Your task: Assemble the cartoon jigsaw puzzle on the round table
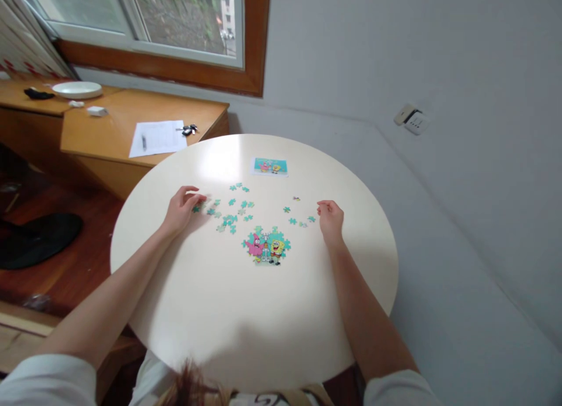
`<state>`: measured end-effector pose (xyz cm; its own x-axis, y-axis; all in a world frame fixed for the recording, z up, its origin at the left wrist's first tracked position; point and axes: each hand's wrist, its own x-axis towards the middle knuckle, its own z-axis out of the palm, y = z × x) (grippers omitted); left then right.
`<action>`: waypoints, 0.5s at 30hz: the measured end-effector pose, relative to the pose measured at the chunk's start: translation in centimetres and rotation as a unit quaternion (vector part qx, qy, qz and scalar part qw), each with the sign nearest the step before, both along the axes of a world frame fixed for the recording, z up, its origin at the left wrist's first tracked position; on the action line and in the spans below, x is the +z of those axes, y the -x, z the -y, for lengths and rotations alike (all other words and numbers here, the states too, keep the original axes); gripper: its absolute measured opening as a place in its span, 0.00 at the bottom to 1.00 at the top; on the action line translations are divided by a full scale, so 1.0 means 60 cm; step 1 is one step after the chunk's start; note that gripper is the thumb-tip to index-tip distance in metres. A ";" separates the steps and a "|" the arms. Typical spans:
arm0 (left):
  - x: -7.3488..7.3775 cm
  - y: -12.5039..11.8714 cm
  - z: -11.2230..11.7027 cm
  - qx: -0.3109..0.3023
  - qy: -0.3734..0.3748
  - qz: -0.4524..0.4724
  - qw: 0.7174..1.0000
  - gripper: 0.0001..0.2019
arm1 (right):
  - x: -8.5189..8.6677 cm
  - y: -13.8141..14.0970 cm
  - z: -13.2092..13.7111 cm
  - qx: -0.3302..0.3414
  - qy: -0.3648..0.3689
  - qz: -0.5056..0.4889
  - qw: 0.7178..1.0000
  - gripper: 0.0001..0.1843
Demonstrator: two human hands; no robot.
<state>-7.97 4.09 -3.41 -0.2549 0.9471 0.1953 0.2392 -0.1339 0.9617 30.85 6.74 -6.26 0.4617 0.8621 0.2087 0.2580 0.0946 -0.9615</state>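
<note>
My left hand (179, 210) is at the left edge of the loose teal jigsaw pieces (232, 202), fingers apart and fingertips close over the outermost pieces. My right hand (331, 220) hovers at the right side, fingers curled together; whether anything is between them I cannot make out. Just left of it lie several more puzzle pieces (293, 221), one of them purple and yellow (296, 198). Between the hands and nearer to me sits a partly joined jigsaw puzzle (266, 248) with pink, white and yellow cartoon figures. Its outline is uneven, with tabs sticking out around the top and sides.
A small picture card (270, 167) with the same figures lies at the back of the round white table (246, 318). On a wooden desk (158, 105) at left are a paper sheet (153, 140), keys (188, 130) and a white plate (78, 90). A wall stands at right.
</note>
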 end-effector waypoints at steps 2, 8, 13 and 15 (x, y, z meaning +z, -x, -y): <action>0.000 -0.008 0.014 -0.010 -0.004 -0.005 1.000 0.19 | 0.000 0.000 0.000 -0.001 0.003 0.003 1.000 0.11; 0.002 -0.015 0.026 -0.020 -0.001 0.013 1.000 0.17 | 0.000 -0.006 0.004 -0.005 0.002 0.005 1.000 0.11; 0.008 -0.018 0.027 -0.026 0.009 0.028 0.999 0.14 | 0.000 -0.006 0.005 -0.024 0.005 0.027 0.999 0.12; 0.011 -0.020 0.030 -0.030 0.008 0.044 0.999 0.13 | 0.000 -0.006 0.004 -0.026 0.007 0.034 0.999 0.12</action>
<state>-6.77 2.32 -2.74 -0.2126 0.9642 0.1585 0.1449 -0.1293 0.9810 31.22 6.49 -6.26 0.4903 0.8410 0.2286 0.3271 0.0656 -0.9427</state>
